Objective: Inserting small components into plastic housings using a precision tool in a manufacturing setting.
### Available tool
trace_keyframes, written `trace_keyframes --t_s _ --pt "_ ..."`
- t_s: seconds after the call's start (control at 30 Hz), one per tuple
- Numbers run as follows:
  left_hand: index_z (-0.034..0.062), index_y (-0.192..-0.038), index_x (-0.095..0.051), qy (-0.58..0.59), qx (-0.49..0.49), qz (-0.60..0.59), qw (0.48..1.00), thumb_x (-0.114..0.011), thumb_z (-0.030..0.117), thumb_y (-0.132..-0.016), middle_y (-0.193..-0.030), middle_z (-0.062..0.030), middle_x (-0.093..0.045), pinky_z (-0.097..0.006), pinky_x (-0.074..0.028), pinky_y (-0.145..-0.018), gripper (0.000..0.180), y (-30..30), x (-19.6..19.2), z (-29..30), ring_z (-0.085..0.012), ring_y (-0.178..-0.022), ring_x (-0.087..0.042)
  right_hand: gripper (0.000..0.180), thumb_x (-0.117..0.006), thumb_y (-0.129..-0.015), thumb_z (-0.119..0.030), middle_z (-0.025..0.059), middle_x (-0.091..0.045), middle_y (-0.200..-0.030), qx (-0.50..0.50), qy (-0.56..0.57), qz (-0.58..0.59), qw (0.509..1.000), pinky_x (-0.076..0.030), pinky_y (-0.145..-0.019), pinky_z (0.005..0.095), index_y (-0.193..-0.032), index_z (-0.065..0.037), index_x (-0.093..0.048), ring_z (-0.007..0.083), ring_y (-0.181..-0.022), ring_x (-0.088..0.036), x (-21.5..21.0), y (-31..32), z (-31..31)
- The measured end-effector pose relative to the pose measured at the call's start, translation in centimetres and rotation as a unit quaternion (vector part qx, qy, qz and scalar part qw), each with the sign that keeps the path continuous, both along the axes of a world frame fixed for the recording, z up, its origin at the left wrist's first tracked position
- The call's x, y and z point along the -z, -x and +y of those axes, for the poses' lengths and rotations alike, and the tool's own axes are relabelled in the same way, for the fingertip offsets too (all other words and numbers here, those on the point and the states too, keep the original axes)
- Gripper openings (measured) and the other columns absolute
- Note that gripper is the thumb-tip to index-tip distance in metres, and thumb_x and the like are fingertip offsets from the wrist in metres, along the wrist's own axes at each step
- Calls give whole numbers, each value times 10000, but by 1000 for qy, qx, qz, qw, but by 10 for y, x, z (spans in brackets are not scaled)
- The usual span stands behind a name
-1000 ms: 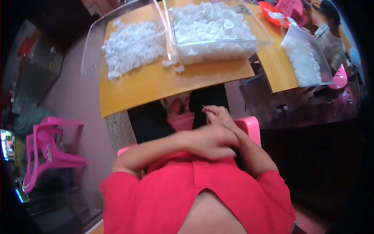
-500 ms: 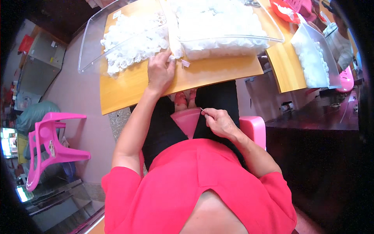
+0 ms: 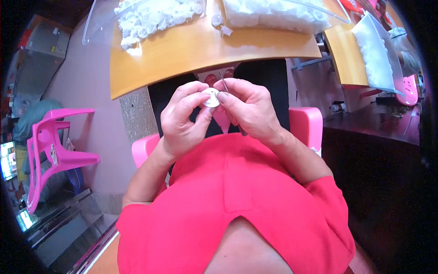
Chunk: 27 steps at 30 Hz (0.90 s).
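Note:
My left hand (image 3: 183, 116) pinches a small round white plastic piece (image 3: 210, 102) between thumb and fingers, above my lap. Close against it from the right, my right hand (image 3: 252, 108) is closed around a thin dark tool (image 3: 223, 82), whose slim tip points up and away; its exact kind is hard to make out. The right thumb touches the edge of the white piece. Ahead on the yellow wooden table (image 3: 200, 52) lies a heap of similar white pieces (image 3: 157, 19). A loose round piece (image 3: 216, 20) and a small white scrap (image 3: 226, 31) lie nearer its middle.
Clear plastic bins (image 3: 99, 27) on the table contain white pieces. Another bin (image 3: 375, 57) stands on a side table at right, near a co-worker's sleeve (image 3: 404, 43). A pink plastic chair (image 3: 61, 157) is at left. Under my hands hangs a pink triangular piece (image 3: 222, 122).
My left hand has drawn back from the heap with a white piece. My right hand has risen from my lap with the tool, and both hands now meet. The view has tilted downward.

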<state>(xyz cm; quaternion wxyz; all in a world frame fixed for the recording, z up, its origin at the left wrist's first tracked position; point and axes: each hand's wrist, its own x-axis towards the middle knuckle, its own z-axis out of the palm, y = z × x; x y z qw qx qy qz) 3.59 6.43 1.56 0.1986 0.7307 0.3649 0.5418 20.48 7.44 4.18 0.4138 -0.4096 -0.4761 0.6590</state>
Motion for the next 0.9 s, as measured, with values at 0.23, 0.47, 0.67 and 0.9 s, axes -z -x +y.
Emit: trace_keyframes --t_s 0.23,0.47,0.67,0.9 --pt "-53 -1203 -542 332 109 -294 890 -605 3 -891 -1084 -123 -630 -284 -513 -874 323 3 2 -44 -170 -984 -614 146 -594 -890 -37 15 -633 -820 -24 -142 -117 983 -461 -575 184 -1019 24 -625 40 -699 -572 12 0 -19" --pt "-53 -1273 -499 365 148 -279 876 -641 14 -858 -1153 -149 -616 -338 -525 -871 444 16 7 -54 -205 -998 -622 172 -583 -875 3 108 -663 -856 -10 -329 -195 924 -511 -650 239 -1036 53 -612 131 -742 -628 11 6 -32" --pt "-41 -1284 -496 346 146 -329 866 -672 -22 -816 -1145 -151 -620 -341 -520 -889 500 28 12 -63 -212 -1007 -625 283 -568 -835 41 175 -633 -784 -62 -350 -223 908 -512 -605 325 -1118 35 -579 256 -695 -649 8 -10 -46" --pt "-29 -1251 -534 343 164 -326 866 -661 -41 -816 -1107 -159 -633 -339 -539 -843 453 32 15 -60 -219 -966 -641 457 -581 -766 103 153 -596 -728 -119 -411 -271 863 -492 -563 314 -1214 23 -548 254 -623 -623 18 -10 -52"
